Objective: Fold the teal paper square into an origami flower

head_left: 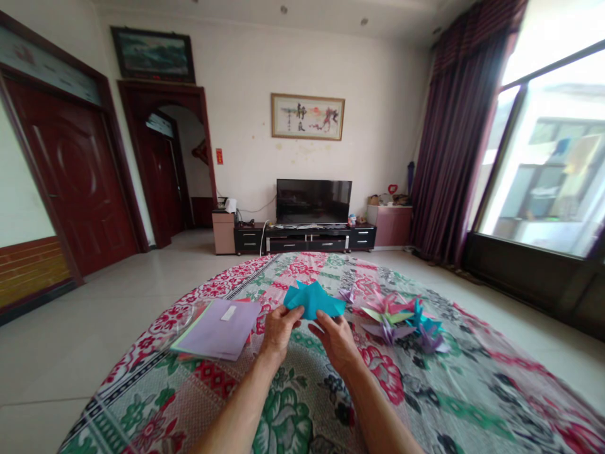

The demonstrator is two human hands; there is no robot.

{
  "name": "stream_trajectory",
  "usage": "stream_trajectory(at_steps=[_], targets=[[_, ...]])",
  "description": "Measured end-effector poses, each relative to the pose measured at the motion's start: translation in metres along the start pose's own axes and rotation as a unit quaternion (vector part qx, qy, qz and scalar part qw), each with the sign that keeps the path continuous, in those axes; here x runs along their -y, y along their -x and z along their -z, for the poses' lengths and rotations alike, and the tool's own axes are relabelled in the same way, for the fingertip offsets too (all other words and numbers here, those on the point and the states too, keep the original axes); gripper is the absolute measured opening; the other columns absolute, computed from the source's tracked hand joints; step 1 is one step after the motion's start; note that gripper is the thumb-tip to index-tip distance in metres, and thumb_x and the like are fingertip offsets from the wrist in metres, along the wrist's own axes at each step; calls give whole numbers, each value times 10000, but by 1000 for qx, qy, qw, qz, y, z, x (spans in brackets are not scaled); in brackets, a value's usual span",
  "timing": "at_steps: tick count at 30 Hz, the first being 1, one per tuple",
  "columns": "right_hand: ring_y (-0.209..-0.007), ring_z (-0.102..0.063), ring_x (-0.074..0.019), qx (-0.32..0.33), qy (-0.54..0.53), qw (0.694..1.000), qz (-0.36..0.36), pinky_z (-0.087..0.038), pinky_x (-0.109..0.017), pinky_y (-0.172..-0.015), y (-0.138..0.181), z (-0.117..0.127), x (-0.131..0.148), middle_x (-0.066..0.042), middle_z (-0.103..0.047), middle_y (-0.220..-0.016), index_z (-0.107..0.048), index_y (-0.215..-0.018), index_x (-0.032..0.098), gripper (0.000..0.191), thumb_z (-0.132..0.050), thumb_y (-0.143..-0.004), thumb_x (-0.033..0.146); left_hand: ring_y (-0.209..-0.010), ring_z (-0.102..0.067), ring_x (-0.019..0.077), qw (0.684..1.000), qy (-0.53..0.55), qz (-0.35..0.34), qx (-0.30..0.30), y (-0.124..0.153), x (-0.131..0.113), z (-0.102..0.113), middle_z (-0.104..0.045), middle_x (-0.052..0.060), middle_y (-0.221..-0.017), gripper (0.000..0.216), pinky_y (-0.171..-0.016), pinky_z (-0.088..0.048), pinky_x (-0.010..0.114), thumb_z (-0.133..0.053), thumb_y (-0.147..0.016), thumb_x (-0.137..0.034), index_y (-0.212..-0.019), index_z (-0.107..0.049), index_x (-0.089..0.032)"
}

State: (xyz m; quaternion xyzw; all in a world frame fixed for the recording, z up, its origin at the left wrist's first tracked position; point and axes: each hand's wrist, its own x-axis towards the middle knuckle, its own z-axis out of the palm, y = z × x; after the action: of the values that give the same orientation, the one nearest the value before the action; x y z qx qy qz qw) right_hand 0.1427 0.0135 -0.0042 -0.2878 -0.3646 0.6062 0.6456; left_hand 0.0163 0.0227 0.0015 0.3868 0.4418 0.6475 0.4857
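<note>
Both of my hands hold a folded teal paper piece [313,299] above a round table covered with a floral cloth [302,391]. My left hand [280,330] pinches its lower left edge. My right hand [334,339] pinches its lower right part. To the right of my hands lie several finished folded paper figures [401,315] in pink, green, purple and teal. A stack of coloured paper sheets [218,329], lilac on top, lies to the left of my left hand.
A small purple folded figure [348,293] sits just behind the teal piece. Beyond the table stand a TV [314,200] on a low black cabinet, dark red doors [75,176] at left, and a large window [548,157] with purple curtains at right.
</note>
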Motion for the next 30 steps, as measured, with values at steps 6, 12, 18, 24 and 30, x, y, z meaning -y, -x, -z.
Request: stream_trajectory(at_steps=[6, 12, 18, 24, 30], targets=[[-901, -613, -203, 8, 1, 1000, 6, -504, -371, -795, -2, 2, -1, -23, -662, -936, -594, -1053, 258, 462, -762, -633, 353, -512, -513, 116, 997, -72, -23, 15, -2, -2, 5, -578, -7, -506, 300, -514, -354, 226, -748, -561, -420, -571, -631, -145], [-916, -598, -203, 18, 0, 1000, 4, -498, -365, -798, 0, 2, -1, -31, -648, -957, -569, -1110, 256, 510, -761, -643, 327, -491, -470, 112, 991, -119, -45, 41, -3, -7, 5, -576, 2, -518, 300, -512, -330, 233, -702, -609, -438, -579, -650, -144], [-888, -601, -187, 14, 0, 1000, -7, -501, -338, -774, -1, 3, -2, -22, -648, -970, -600, -1048, 255, 442, -759, -645, 344, -462, -400, 95, 988, -135, -62, 48, -2, -11, 4, -499, -34, -464, 278, -485, -281, 228, -687, -628, -414, -588, -646, -142], [-872, -601, -178, 3, -10, 1000, -11, -502, -323, -748, -1, 0, -2, -18, -648, -996, -600, -1058, 264, 481, -781, -618, 334, -495, -436, 83, 991, -73, -96, 58, 1, -13, 0, -527, -56, -526, 296, -513, -328, 206, -703, -621, -343, -839, -687, -144], [-891, -596, -189, -10, -22, 1000, -6, -499, -328, -754, -3, -1, -1, -30, -644, -1004, -574, -1115, 269, 542, -783, -616, 318, -579, -561, 117, 998, 7, -56, 26, 2, -8, -7, -627, -14, -669, 519, -596, -445, 237, -742, -590, -347, -1045, -595, -145]])
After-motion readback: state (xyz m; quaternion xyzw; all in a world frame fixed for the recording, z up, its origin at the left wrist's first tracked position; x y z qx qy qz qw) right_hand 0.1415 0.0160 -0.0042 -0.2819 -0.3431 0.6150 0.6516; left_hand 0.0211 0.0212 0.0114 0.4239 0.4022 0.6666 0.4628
